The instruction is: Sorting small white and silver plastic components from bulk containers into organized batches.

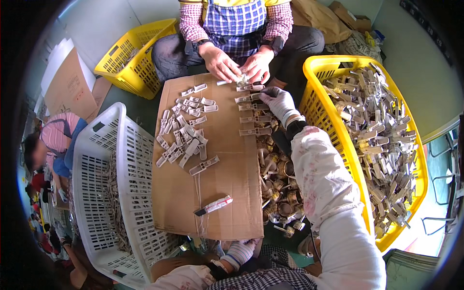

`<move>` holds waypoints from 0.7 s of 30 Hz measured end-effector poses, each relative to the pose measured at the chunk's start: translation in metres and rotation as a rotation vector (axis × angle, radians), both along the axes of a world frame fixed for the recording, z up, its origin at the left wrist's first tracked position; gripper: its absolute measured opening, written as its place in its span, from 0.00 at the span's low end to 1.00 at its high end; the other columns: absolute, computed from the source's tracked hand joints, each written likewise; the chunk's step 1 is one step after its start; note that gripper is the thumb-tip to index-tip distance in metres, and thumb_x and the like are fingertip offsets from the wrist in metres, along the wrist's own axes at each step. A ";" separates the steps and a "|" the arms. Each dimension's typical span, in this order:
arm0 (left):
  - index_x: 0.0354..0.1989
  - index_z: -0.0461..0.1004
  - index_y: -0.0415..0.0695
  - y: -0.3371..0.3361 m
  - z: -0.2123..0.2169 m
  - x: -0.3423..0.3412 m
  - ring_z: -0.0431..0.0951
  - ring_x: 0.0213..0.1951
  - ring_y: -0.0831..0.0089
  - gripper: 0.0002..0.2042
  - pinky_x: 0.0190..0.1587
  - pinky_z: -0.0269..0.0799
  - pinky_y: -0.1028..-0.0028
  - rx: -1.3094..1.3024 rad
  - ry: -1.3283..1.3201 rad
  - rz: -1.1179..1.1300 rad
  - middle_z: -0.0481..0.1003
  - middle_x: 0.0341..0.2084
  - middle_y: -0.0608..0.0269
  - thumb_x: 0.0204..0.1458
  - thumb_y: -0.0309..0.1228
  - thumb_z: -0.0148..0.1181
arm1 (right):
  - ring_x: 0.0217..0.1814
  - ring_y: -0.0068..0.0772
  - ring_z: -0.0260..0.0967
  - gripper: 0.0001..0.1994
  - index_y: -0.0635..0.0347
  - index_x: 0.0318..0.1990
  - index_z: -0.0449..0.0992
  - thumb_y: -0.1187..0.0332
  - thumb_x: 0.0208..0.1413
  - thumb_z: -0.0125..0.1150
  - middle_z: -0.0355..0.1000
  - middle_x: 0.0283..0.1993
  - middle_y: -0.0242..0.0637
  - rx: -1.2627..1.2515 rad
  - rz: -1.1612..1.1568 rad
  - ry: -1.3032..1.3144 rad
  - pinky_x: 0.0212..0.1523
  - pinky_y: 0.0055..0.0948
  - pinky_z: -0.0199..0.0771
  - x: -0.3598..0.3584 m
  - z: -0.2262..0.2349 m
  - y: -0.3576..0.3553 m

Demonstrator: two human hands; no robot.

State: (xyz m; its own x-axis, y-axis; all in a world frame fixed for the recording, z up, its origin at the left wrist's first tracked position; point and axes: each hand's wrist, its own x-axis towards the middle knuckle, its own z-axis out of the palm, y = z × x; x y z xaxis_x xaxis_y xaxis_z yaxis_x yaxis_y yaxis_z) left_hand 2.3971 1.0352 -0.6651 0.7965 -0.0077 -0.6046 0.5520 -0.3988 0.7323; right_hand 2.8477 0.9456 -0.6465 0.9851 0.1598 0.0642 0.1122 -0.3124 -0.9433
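My right hand (280, 102), in a pale glove with dark fingertips, reaches to the right edge of a cardboard sheet (227, 183). Its thumb and fingers are closed on the right end of a light grey slotted lever piece (248, 98). Similar pieces (255, 119) lie in a row beside it, their ends over the edge. A loose pile of slotted lever pieces (186, 137) covers the sheet's left half. Down at the sheet's near edge is my left hand (240, 252), gloved; its fingers are partly hidden, so their grip is unclear.
Across the sheet, a co-worker's hands (224, 65) handle a small piece. A yellow crate (355, 159) heaped with lever parts stands right, a white crate (123, 159) left, another yellow crate (140, 53) far left. Brass fittings (285, 208) lie beside the sheet, a red-and-white box cutter (212, 205) on it.
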 end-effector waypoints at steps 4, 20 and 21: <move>0.47 0.76 0.47 -0.001 -0.010 -0.006 0.74 0.50 0.61 0.22 0.54 0.66 0.66 0.020 0.034 0.018 0.77 0.43 0.58 0.56 0.51 0.52 | 0.32 0.16 0.65 0.06 0.60 0.37 0.77 0.72 0.52 0.64 0.73 0.29 0.22 0.364 0.104 -0.044 0.38 0.18 0.68 -0.007 -0.001 -0.002; 0.46 0.76 0.45 0.002 -0.028 -0.012 0.74 0.49 0.62 0.16 0.52 0.68 0.67 0.041 0.056 -0.033 0.77 0.43 0.57 0.57 0.43 0.53 | 0.30 0.17 0.65 0.13 0.58 0.41 0.80 0.63 0.50 0.67 0.75 0.31 0.26 0.265 0.032 0.302 0.33 0.20 0.67 0.001 0.003 -0.007; 0.46 0.75 0.45 0.002 -0.031 -0.013 0.74 0.49 0.62 0.17 0.52 0.68 0.66 0.048 0.036 -0.055 0.77 0.43 0.57 0.58 0.43 0.52 | 0.30 0.18 0.65 0.13 0.58 0.41 0.80 0.63 0.50 0.67 0.75 0.31 0.26 0.243 0.031 0.293 0.33 0.20 0.66 0.002 0.002 -0.007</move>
